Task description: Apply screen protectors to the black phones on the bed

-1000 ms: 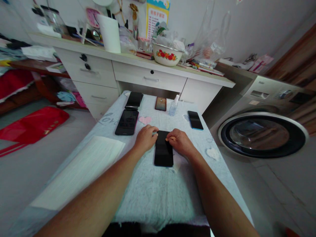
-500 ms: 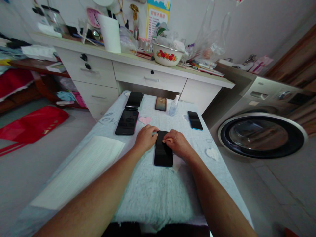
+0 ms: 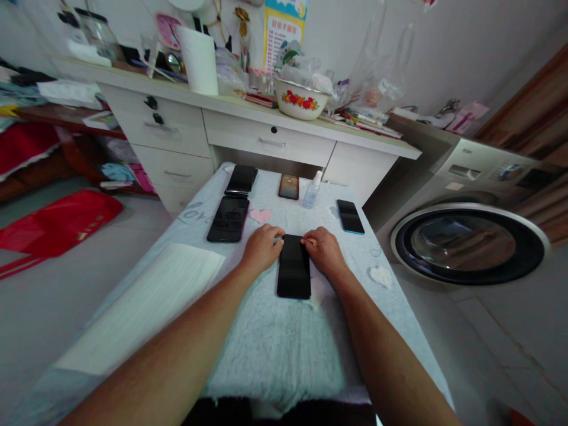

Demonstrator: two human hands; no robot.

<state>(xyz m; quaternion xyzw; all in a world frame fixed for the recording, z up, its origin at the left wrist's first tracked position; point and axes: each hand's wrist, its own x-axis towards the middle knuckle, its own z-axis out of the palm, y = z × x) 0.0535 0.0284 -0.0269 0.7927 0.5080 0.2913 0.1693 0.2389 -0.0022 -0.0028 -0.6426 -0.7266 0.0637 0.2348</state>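
Note:
A black smartphone (image 3: 293, 269) lies screen up on the cloth-covered table in front of me. My left hand (image 3: 263, 245) rests at its upper left edge, thumb and fingers closed on the corner. Something small and bluish shows by the left thumb. At the phone's upper right corner is my right hand (image 3: 325, 248), its fingers curled in and pressed together. What those fingers hold, if anything, is hidden.
Other phones lie around: one with a pink edge (image 3: 228, 219), a stack (image 3: 241, 180), a brown-backed one (image 3: 289, 186) and a blue-edged one (image 3: 350, 216). A spray bottle (image 3: 313, 190) stands behind. White paper sheets (image 3: 146, 307) lie left. A washing machine (image 3: 470, 201) stands right.
My right hand has slid right, from over the upper part of the screen to the phone's upper right corner. The left hand and the phone have hardly moved.

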